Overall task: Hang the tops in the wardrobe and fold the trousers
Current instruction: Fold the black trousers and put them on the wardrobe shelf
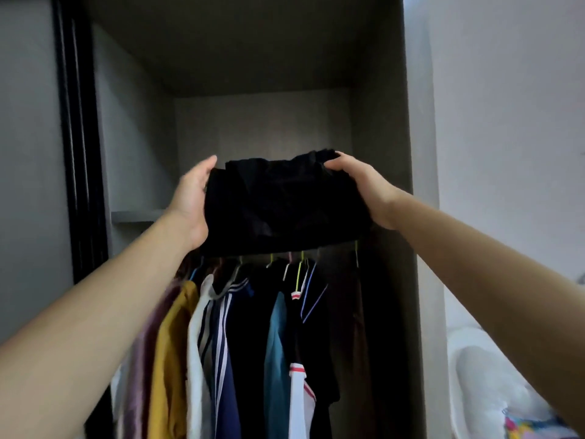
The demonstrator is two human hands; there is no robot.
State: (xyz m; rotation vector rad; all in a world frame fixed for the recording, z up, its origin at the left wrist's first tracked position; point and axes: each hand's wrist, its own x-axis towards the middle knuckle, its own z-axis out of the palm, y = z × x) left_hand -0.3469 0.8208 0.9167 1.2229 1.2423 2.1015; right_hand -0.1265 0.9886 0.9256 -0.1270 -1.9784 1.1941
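A folded bundle of black trousers (285, 201) is raised in front of the wardrobe's upper shelf (136, 216). My left hand (193, 201) holds its left side, thumb on top and palm against the edge. My right hand (364, 188) grips its right side, fingers curled over the top corner. Below the bundle, several tops (221, 343) hang on hangers from the rail: purple, mustard, white, striped navy, teal, black and brown.
The wardrobe's dark sliding door frame (79, 153) stands at the left. Its right side panel (408, 153) borders a white wall. White bedding and a colourful cloth (522, 426) lie at the lower right.
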